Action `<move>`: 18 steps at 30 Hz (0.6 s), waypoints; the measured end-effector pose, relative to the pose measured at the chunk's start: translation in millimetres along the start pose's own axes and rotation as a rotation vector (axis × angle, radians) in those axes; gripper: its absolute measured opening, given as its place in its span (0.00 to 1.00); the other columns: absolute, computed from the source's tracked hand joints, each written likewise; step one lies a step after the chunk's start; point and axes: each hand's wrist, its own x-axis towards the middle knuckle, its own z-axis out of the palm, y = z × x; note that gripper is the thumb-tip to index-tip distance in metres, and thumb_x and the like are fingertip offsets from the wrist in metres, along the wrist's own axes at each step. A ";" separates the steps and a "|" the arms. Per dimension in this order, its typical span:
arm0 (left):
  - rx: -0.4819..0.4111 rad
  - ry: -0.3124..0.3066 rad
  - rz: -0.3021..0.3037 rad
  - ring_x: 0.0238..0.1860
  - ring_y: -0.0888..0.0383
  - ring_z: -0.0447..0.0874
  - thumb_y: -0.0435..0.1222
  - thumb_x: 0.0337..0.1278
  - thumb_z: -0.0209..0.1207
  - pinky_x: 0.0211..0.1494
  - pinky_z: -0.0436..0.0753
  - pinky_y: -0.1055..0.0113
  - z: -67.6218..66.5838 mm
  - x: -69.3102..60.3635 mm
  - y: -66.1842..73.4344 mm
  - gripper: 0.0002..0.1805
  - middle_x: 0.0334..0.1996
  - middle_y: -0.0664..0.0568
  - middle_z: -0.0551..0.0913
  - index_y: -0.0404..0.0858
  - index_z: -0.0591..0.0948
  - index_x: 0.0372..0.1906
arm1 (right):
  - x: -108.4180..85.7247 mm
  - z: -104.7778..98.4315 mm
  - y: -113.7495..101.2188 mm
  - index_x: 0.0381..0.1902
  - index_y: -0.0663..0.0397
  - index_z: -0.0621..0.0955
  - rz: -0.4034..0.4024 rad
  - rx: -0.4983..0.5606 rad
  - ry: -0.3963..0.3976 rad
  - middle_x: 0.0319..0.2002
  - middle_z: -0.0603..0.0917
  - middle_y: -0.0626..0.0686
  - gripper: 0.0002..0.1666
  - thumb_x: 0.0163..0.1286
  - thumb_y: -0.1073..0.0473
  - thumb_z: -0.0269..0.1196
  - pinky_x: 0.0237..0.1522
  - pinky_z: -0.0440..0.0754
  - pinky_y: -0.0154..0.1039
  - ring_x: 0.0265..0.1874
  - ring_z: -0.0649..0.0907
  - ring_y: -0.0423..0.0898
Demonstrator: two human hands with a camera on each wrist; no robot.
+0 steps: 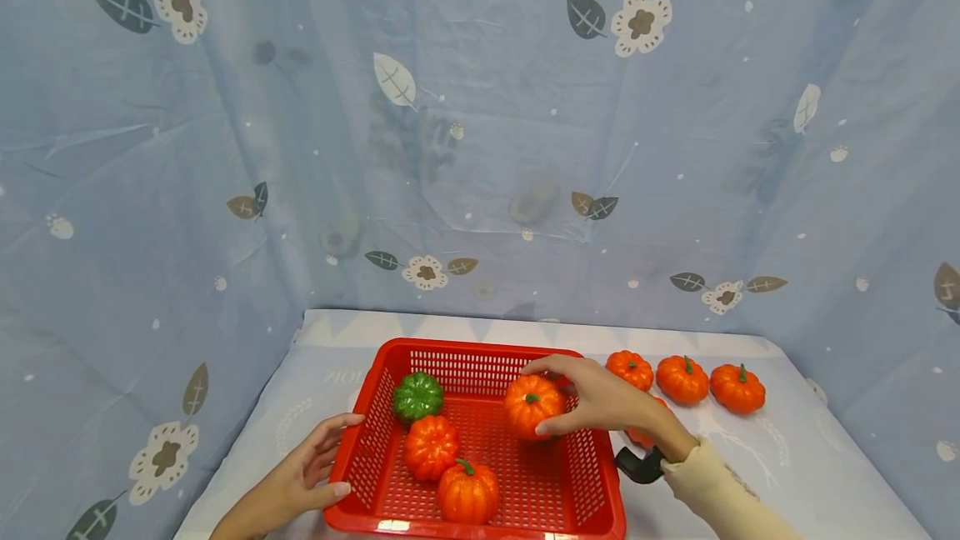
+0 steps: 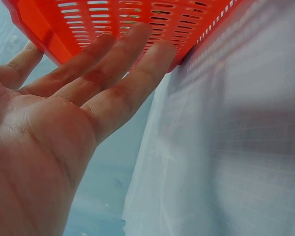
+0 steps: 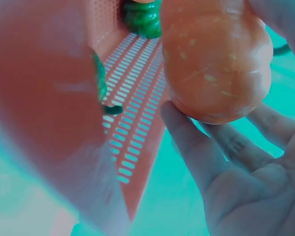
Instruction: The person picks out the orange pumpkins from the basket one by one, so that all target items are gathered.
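My right hand (image 1: 600, 397) grips a small orange pumpkin (image 1: 533, 407) over the right part of a red plastic basket (image 1: 480, 347). In the right wrist view the fingers and thumb are around this pumpkin (image 3: 216, 64). Inside the basket, to the left, are a green pumpkin (image 1: 417, 397), a red-orange pumpkin (image 1: 432, 448) and an orange pumpkin (image 1: 468, 493) with a green stem. At the basket's left side is my left hand (image 1: 303, 469), its fairly straight fingers (image 2: 123, 96) against the slotted outer wall in the left wrist view.
Right of the basket, several orange pumpkins lie on the pale tablecloth: one at the back (image 1: 630, 370), two farther right (image 1: 682, 380), and one partly hidden behind my right wrist. A black strap piece (image 1: 639, 466) hangs at that wrist. Blue patterned curtains (image 1: 480, 148) enclose the table.
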 end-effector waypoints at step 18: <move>-0.001 -0.014 0.025 0.73 0.37 0.63 0.30 0.68 0.62 0.61 0.82 0.61 -0.3 -0.1 -1.7 0.41 0.76 0.31 0.55 0.39 0.54 0.80 | -36.6 -12.2 18.5 0.68 0.37 0.75 0.145 0.042 0.208 0.61 0.79 0.41 0.43 0.57 0.40 0.78 0.60 0.82 0.43 0.58 0.79 0.45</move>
